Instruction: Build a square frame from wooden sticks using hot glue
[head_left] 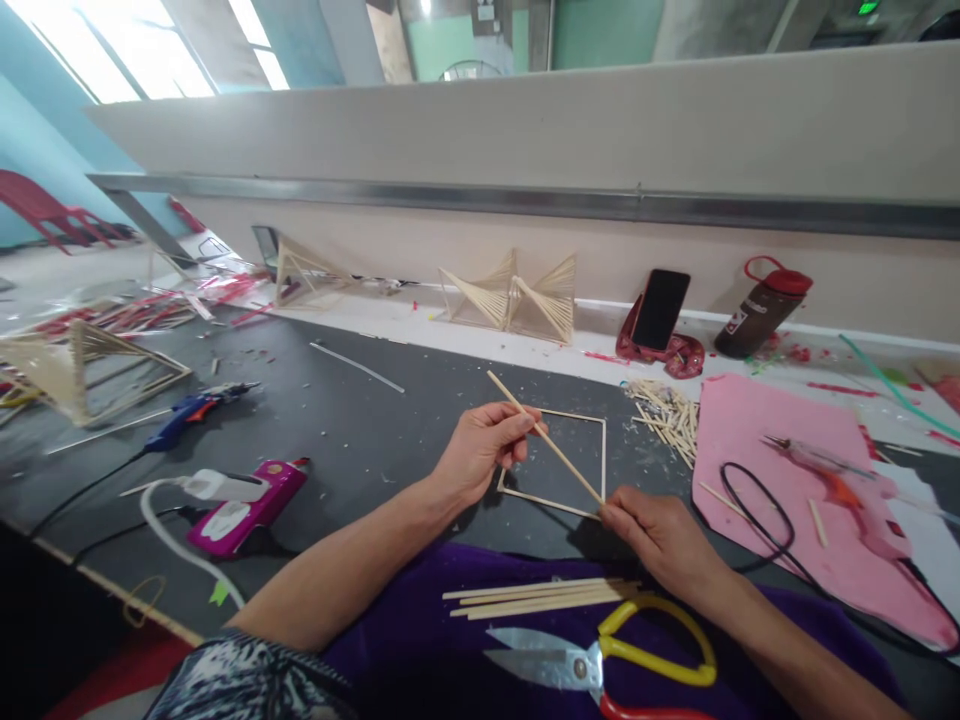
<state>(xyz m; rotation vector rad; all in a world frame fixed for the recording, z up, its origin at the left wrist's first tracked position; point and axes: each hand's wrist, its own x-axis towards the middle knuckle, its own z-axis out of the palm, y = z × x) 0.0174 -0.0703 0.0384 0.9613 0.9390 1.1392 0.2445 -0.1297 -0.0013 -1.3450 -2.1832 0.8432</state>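
Observation:
My left hand [484,448] pinches a thin wooden stick [546,438] near its upper end. My right hand [654,535] grips the same stick's lower end, down at the near right corner of a square frame of sticks [602,450] that lies flat on the dark floor. The stick slants across the frame from upper left to lower right. Several loose sticks [536,598] and yellow-handled scissors [600,662] rest on the purple cloth [420,630] over my lap.
A blue glue gun [191,408] and a pink-and-white device [240,505] with cables lie at left. At right sit a pink sheet [765,450] with an orange glue gun [832,478], stick offcuts [667,412], a phone [660,308] and a bottle [761,308]. Finished stick models [517,295] line the wall.

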